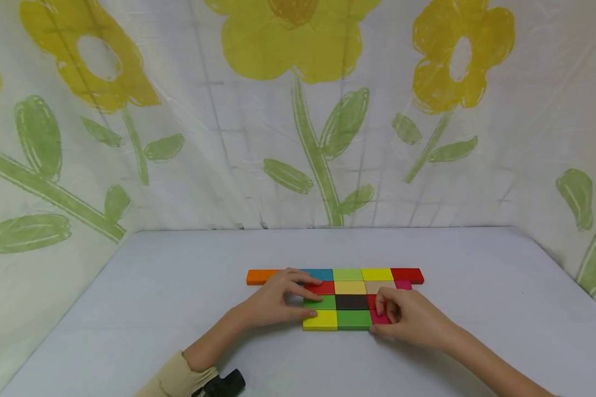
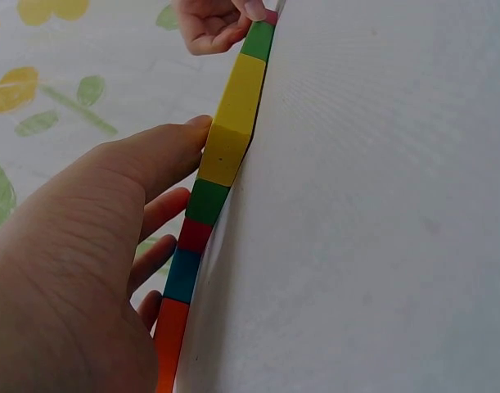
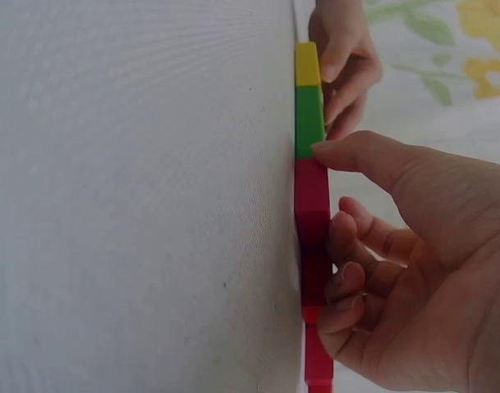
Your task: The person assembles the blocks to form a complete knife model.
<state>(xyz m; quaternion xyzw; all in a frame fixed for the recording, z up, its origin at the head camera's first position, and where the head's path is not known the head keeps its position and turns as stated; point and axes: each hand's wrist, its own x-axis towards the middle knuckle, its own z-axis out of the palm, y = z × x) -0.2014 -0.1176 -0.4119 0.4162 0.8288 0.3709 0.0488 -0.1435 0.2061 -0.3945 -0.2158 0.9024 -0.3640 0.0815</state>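
Observation:
Flat coloured blocks lie edge to edge in several rows on the table. My left hand (image 1: 278,298) rests its spread fingers on the left side of this layout, touching a red block (image 1: 323,288), a green block (image 1: 312,304) and the near-left yellow block (image 1: 320,320). My right hand (image 1: 412,317) has curled fingers at the near-right corner. Its thumb and fingers pinch a magenta block (image 3: 312,188), the thumb near the seam with another green block (image 3: 309,123). Part of the magenta block is hidden under this hand in the head view.
In the far row lie an orange block (image 1: 260,277), blue block (image 1: 320,274), light green block (image 1: 346,274), yellow block (image 1: 376,274) and red block (image 1: 408,275). A black block (image 1: 351,302) sits mid-layout. The white table (image 1: 179,264) meets a flower-painted curtain (image 1: 402,204).

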